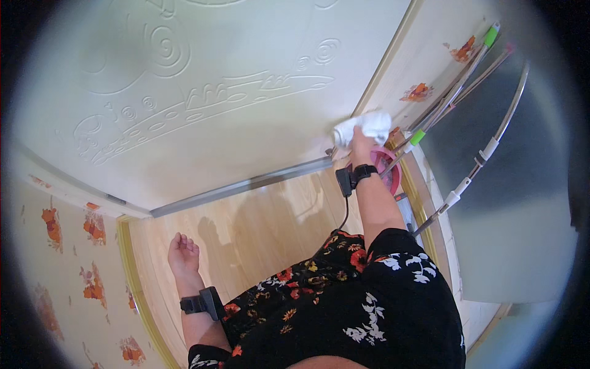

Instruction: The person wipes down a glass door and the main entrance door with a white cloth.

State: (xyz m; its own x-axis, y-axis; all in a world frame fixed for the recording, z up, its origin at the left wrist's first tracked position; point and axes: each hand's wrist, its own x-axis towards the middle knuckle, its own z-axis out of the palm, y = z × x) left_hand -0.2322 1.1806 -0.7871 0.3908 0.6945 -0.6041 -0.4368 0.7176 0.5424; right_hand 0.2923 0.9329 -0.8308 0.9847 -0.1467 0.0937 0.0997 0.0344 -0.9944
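A folded white cloth (374, 124) is in my right hand (362, 143), pressed at the right edge of a pale door (258, 120) with embossed swirls and outlines. The cloth overlaps the door's beige edge trim (385, 60) and the wall beside it. My left hand (183, 253) hangs low on the left above the wooden floor, holding nothing, its fingers loosely curled. Each wrist wears a black strap with a small black box. Behind my right forearm, a pink plastic basin (392, 177) is partly hidden.
Mop handles (435, 115) with green grips lean on the wall to the right, and a curved metal pole (495, 133) stands nearer. A grey-green panel (507, 207) fills the right side. Patterned wallpaper (69, 276) lines the left wall. A grey threshold strip (244, 184) runs under the door.
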